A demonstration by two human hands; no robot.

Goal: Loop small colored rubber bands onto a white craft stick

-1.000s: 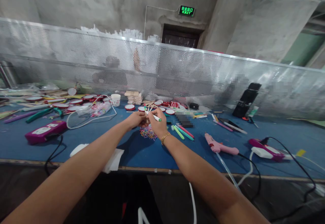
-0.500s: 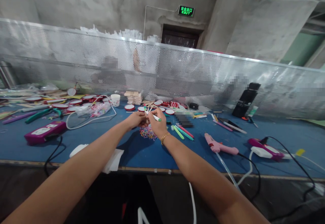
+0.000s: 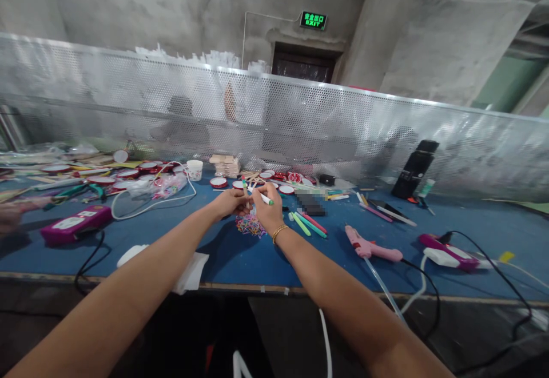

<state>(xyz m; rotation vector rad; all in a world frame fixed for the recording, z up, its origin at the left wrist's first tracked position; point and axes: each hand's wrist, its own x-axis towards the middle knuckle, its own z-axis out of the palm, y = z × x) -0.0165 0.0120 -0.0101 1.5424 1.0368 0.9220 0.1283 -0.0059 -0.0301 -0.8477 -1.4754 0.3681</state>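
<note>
My left hand is closed on a thin wooden craft stick, held upright, its upper part marked with red and green. My right hand grips a white marker with a green end, like a pen, its other end against or close to the stick. Just where they meet is too small to make out. Under both hands lies a pile of small colourful pieces. To the right of my right hand are several coloured markers and a dark flat object, partly blurred.
Another person's hand reaches in at the left edge by green-handled pliers. A purple power strip, paper cup, stacked wooden pieces and small red-rimmed drums lie about. Rightward are a pink glue gun and black bottle.
Another person's hand has come in at the left edge near the pliers. My hands have hardly moved; the stick in my left hand stands slightly more upright.
</note>
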